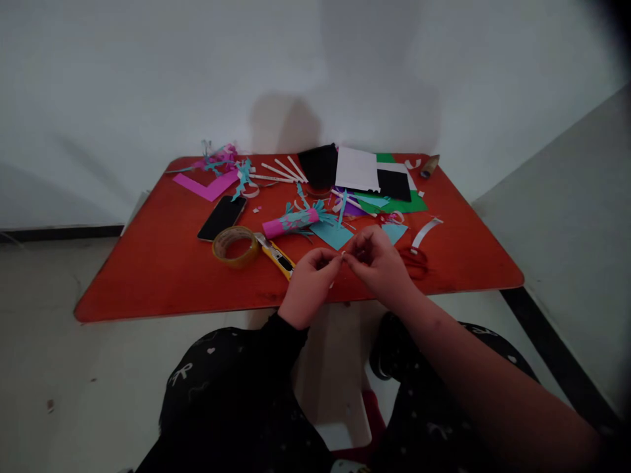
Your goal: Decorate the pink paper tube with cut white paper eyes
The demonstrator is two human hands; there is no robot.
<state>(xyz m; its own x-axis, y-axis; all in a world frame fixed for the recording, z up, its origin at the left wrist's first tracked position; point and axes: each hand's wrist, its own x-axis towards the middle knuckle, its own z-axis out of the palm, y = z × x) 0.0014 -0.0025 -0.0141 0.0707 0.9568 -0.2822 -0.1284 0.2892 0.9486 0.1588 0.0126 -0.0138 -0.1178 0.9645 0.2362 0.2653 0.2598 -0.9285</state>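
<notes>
My left hand (311,279) and my right hand (377,259) meet over the near edge of the red table (162,263). Both are closed in a pinch, fingertips almost touching, around a small pale scrap of paper (341,257) too small to make out. Just beyond the hands lie light blue paper pieces (331,232) and a pink and blue fringed paper roll (292,223). A yellow utility knife (276,255) lies left of my left hand. Red scissors (415,261) rest right of my right hand.
A tape roll (235,246) and a black phone (222,217) lie at the middle left. White paper sticks (280,172), a pink paper strip (207,186), black, white and green sheets (379,180) fill the far side. White walls stand close behind and on the right.
</notes>
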